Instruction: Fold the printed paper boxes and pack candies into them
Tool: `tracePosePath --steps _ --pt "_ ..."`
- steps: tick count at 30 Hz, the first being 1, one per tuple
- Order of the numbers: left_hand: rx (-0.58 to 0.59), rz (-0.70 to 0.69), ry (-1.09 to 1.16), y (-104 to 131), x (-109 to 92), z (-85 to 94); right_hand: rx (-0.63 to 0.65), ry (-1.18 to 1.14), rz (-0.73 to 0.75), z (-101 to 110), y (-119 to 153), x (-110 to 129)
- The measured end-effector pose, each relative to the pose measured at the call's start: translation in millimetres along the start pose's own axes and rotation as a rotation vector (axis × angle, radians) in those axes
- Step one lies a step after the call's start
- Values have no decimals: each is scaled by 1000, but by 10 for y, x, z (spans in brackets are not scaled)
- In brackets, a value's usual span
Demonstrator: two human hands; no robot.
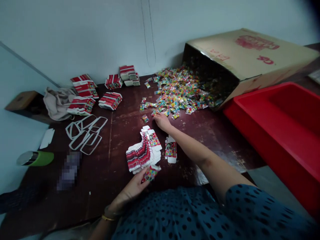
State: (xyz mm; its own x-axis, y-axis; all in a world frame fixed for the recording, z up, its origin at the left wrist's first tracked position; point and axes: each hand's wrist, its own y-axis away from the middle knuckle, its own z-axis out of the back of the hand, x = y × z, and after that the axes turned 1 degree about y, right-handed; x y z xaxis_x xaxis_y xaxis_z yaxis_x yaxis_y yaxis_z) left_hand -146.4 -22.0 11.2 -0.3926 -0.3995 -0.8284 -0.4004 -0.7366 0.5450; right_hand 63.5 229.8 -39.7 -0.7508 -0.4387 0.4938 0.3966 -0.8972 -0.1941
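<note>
My left hand (133, 189) is closed around a small colourful carton (150, 174) near the table's front edge. Just beyond it, a fanned stack of flat red and white cartons (140, 155) lies on the dark table, with a few more cartons (171, 150) to its right. My right hand (162, 121) reaches forward to the near edge of a pile of small clear packets of colourful candy (178, 88). Its fingertips are at a packet, and whether they grip it is too small to tell. A loose packet (145, 118) lies left of that hand.
A cardboard box (250, 56) lies open on its side behind the pile. A red tray (280, 123) stands at the right. Bundled cartons (85, 86), a cloth (58, 103), white bands (86, 133) and a green cup (43, 158) are at the left.
</note>
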Motion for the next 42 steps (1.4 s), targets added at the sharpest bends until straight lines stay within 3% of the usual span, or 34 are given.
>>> tracePosePath --steps 2,4,6,8,9,11,14,17,20,22,24,26,28,30,32,34,36,39,42 --pt "-71 58 233 -125 -26 -48 -53 -22 -53 151 246 -103" --pt "-112 44 408 -275 -122 -108 -151 -186 -133 341 535 -91" --pt "-109 10 509 -428 -253 -181 -180 -521 -184 523 839 66" --pt "-82 -8 575 -554 -379 -267 -107 -832 -173 658 1120 315" --pt "-54 -12 595 -599 -432 -313 -83 -878 -158 702 1236 440" --pt "26 -17 611 -646 -513 -402 -148 -823 -163 745 1403 629" --pt "115 -41 606 -639 -563 -496 -293 -622 -209 750 1516 711" --pt "92 -74 609 -607 -546 -528 -179 -469 -129 738 1595 689" --pt "-6 -86 601 -593 -505 -520 -77 -434 -18 699 1717 686" --pt "-61 -83 629 -594 -485 -512 -143 -587 -118 640 1799 682" --pt "-90 -66 658 -600 -471 -506 -125 -892 -309 554 1856 666" --pt "-86 -37 647 -608 -455 -499 58 -1208 -448 467 1880 650" --pt "-71 -22 589 -615 -436 -485 233 -1357 -482 418 1877 652" --pt "-56 -38 492 -622 -419 -465 230 -1279 -423 434 1862 681" --pt "-72 -74 410 -629 -417 -443 151 -1066 -257 511 1850 726" --pt "-84 -97 403 -637 -431 -424 106 -894 -63 620 1847 764" --pt "-54 -115 452 -643 -452 -410 103 -846 38 713 1850 775" --pt "74 -152 518 -637 -467 -403 64 -860 -50 753 1862 744" --pt "133 -136 544 -616 -443 -435 19 -790 -79 649 1904 730"
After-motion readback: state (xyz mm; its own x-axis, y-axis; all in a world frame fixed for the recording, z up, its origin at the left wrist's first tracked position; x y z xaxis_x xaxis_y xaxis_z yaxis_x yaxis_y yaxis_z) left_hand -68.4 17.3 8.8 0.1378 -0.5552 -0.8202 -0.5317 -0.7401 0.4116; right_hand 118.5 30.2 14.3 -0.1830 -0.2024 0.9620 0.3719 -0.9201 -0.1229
